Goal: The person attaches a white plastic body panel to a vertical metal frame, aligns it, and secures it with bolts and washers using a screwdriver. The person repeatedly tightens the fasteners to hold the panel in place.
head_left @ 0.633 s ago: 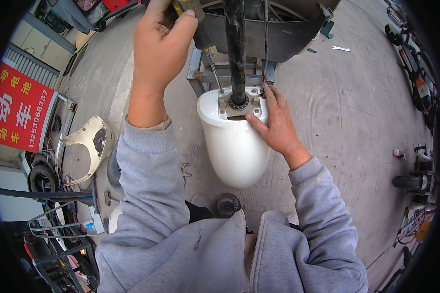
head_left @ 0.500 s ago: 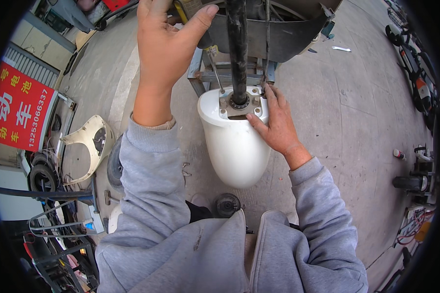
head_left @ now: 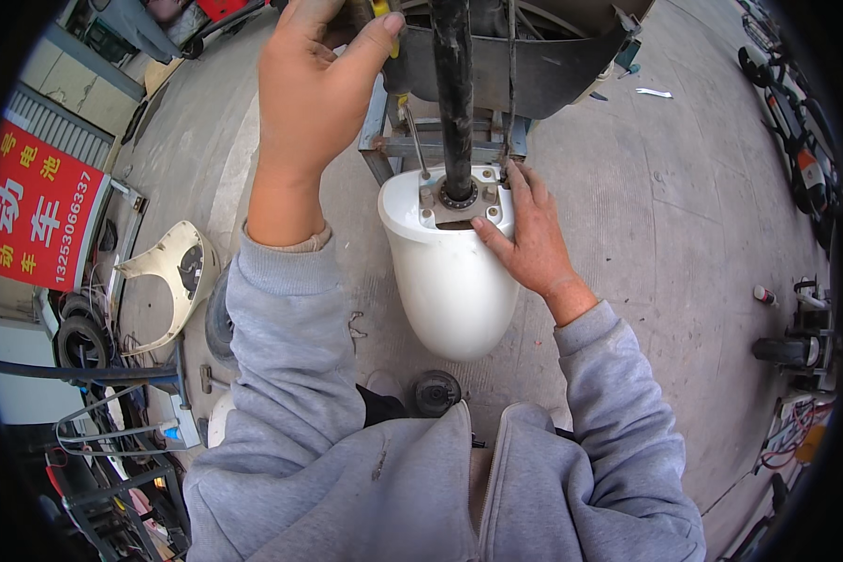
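My left hand (head_left: pixel 314 112) is raised at the upper middle, closed around the yellow-and-black handle of a screwdriver (head_left: pixel 408 117). Its thin shaft slants down, and the tip meets a screw at the left of the metal plate on a white scooter front fender (head_left: pixel 450 290). My right hand (head_left: pixel 534 234) grips the fender's right side, thumb on the top edge and fingers reaching along the far side. A black steering tube (head_left: pixel 453 94) rises upright through a bearing ring (head_left: pixel 458 193) in that plate. Part of my left fingers is cut off by the top edge.
Behind the fender stand a metal frame (head_left: pixel 377 145) and a dark plastic body part (head_left: pixel 553 66). A cream panel (head_left: pixel 180 290), a tyre (head_left: pixel 82 342) and a red sign (head_left: pixel 42 206) are at left. A wrench (head_left: pixel 654 93) lies on the floor; scooters (head_left: pixel 801 159) line the right.
My left hand has shifted slightly left and turned a little, with more of the yellow handle showing. The right hand, fender and tube have stayed in place.
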The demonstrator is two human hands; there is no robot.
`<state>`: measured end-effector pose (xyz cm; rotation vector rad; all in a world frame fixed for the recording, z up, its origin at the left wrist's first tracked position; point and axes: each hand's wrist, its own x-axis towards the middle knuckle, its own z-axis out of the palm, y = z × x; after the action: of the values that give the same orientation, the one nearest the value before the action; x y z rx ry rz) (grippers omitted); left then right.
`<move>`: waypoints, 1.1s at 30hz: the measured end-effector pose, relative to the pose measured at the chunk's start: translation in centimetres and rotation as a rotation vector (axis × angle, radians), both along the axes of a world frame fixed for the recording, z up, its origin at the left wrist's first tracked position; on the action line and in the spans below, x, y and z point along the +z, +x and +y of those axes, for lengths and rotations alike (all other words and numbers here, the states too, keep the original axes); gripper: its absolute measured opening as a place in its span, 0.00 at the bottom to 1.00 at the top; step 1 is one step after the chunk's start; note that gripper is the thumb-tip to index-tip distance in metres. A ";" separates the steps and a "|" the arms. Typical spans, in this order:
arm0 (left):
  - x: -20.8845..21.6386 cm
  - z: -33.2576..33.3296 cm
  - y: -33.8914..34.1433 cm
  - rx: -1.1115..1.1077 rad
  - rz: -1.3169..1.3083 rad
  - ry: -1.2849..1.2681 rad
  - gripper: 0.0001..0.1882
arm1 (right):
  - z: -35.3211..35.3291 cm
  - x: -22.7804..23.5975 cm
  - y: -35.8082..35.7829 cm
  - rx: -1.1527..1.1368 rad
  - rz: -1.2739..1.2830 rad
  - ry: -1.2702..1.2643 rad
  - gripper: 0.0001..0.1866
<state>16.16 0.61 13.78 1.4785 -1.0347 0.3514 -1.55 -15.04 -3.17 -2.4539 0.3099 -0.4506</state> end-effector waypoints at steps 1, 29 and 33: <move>0.0 0.0 -0.1 -0.103 0.065 -0.041 0.28 | 0.0 0.0 0.0 0.000 0.000 0.000 0.48; 0.8 0.0 -0.2 0.188 -0.270 0.052 0.24 | -0.1 -0.2 0.0 0.006 0.004 0.002 0.47; 1.2 0.1 -1.9 0.076 -0.002 0.106 0.23 | -0.1 -0.1 0.0 0.007 0.007 -0.005 0.47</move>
<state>14.23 0.74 14.94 1.6161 -1.0135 0.3571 -1.59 -15.09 -3.27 -2.4615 0.3035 -0.4399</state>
